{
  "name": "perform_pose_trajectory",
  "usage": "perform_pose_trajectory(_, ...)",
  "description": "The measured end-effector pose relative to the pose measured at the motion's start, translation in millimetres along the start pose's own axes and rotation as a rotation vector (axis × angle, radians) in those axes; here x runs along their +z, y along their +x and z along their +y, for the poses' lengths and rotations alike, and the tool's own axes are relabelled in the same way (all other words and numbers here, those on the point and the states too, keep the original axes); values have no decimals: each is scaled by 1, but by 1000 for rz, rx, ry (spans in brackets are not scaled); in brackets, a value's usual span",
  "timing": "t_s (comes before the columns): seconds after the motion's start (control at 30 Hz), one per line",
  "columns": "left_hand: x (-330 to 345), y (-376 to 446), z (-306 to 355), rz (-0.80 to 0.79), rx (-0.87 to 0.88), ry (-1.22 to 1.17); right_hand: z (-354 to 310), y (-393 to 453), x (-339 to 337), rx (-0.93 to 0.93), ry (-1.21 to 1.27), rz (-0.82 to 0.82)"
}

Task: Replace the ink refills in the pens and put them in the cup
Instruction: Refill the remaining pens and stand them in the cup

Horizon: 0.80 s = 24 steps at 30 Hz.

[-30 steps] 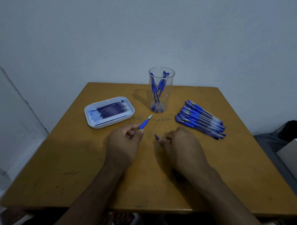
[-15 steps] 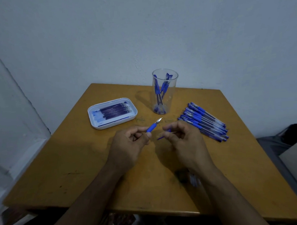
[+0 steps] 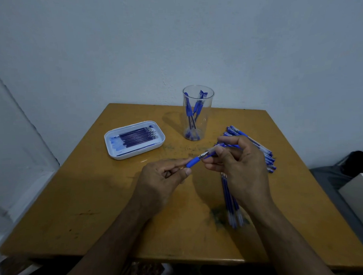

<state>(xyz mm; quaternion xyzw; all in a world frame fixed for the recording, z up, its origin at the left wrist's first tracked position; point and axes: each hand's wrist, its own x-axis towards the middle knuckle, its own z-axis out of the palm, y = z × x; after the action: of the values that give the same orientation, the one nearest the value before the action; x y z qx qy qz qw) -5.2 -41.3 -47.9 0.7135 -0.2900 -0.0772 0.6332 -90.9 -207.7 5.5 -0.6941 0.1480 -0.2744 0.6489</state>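
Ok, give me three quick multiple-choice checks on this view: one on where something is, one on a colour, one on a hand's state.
1. The white tray of refills lies:
A) left of the clear cup
B) right of it
C) inside it

2. The grip piece in the left hand is:
A) red
B) blue
C) black

3. The right hand is:
A) flat on the table
B) holding a pen barrel
C) in the cup

Answers: 1 A, the tray sits left of the cup; 2 B, its rubber is blue; 3 B, its fingers curl round the barrel.
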Motion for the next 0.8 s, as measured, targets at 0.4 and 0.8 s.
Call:
perform_pose_trajectory(0.4,2,2,-3,-35,31,-3,6,-4,3,48,-59,-59)
perform_pose_trajectory(0.8,8,4,-4,-25,28,-35,14,-8,6,60,18,-27)
